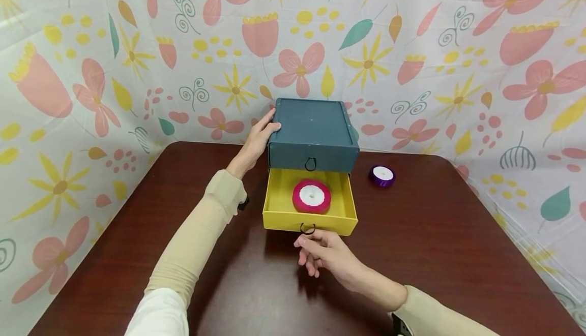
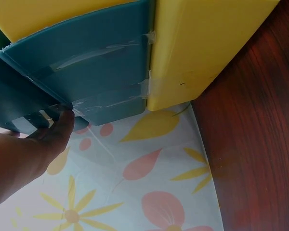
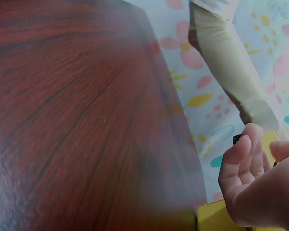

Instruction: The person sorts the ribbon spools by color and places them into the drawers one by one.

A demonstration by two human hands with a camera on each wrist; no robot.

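A small two-tier drawer box stands on the table, with a dark blue upper tier (image 1: 313,122) and a yellow lower drawer (image 1: 279,220) pulled out. Inside the drawer lies a pink ribbon spool (image 1: 299,208) with a white centre. My left hand (image 1: 258,135) rests against the blue tier's left side, fingers extended; the left wrist view shows its fingertips on the blue wall (image 2: 111,72). At the drawer's front, my right hand (image 1: 331,257) holds the black loop pull (image 1: 308,233) between thumb and index finger, other fingers loosely curled. The fingertip contact is partly hidden.
A purple ribbon spool (image 1: 382,176) lies on the dark wood table (image 1: 430,234), right of the box. Another black loop pull (image 1: 311,163) hangs on the blue front. A flower-printed cloth (image 1: 403,71) hangs behind and around the table.
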